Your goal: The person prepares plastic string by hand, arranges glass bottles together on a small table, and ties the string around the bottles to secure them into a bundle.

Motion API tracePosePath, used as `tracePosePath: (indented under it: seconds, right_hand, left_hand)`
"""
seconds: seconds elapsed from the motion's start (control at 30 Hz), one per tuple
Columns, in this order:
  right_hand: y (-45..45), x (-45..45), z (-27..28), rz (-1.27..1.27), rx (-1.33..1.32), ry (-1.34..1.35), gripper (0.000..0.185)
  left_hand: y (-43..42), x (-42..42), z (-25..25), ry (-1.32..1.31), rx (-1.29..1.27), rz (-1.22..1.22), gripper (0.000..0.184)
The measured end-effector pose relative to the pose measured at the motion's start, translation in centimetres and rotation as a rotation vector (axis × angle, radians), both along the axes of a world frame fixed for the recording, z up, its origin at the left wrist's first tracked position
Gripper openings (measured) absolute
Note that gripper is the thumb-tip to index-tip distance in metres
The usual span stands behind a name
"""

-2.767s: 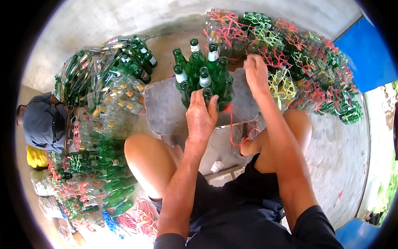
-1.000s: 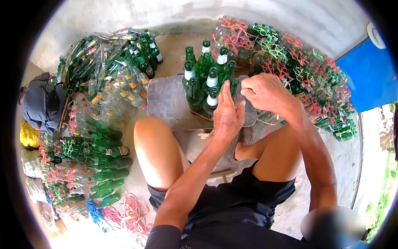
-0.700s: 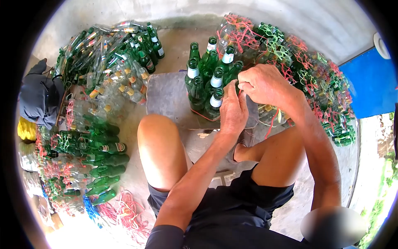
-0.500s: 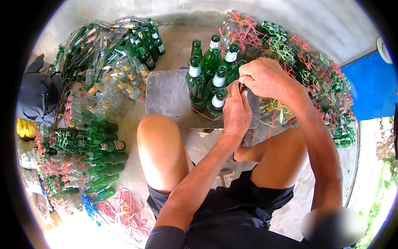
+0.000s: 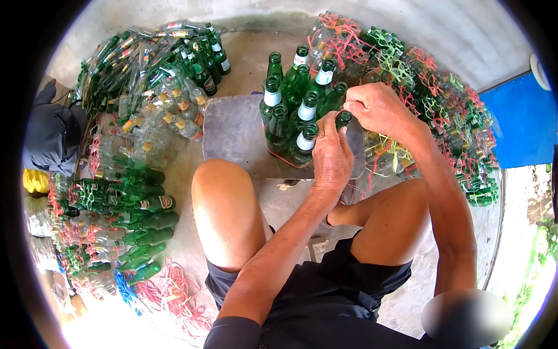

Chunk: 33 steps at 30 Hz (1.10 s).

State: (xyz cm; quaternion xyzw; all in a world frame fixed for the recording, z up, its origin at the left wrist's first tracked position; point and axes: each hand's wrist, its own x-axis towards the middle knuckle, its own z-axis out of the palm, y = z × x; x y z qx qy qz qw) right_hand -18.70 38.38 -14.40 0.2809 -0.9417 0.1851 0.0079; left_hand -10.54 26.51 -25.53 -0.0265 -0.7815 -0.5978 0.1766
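Note:
A tight cluster of green glass bottles (image 5: 278,131) stands upright on a low grey board (image 5: 229,134); some have white neck labels. Red plastic string (image 5: 285,160) runs round the lower part of the cluster. My left hand (image 5: 332,154) is closed at the near right side of the bottles, its fingertips pinching the string beside a bottle neck (image 5: 343,119). Just above and to the right, my right hand (image 5: 381,109) is pinched on the string, with a short red stretch showing by its fingertips. Both hands partly hide the bottles behind them.
Bundles of bottles tied with red and green string (image 5: 430,87) line the right wall. Loose bottles (image 5: 125,64) are heaped at the back left, with more bundles (image 5: 110,203) on the left floor. A tangle of pink string (image 5: 174,296) lies near my right-angled knee (image 5: 224,203).
My right hand has moved slightly right and away from my left hand, uncovering a bottle neck between them. The loose red string end below has shifted. My left hand stays nearly still.

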Motion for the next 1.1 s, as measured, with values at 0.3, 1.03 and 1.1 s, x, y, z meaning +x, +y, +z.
tracePosePath:
  seconds: [0.3,1.03,1.1]
  right_hand:
    - [1.4,3.3,-2.9,-0.045,-0.210,0.079,0.015]
    - [0.4,8.6,-4.4,-0.062,-0.003,0.358,0.010]
    - [0.4,8.9,-4.4,-0.068,0.007,0.353,0.010]
  left_hand:
    - [0.0,-0.3,-0.4,0.121,-0.086,0.066,0.033]
    - [-0.4,0.3,-0.3,0.148,-0.077,0.058,0.036]
    - [-0.5,0.6,-0.4,0.129,-0.103,0.030,0.040]
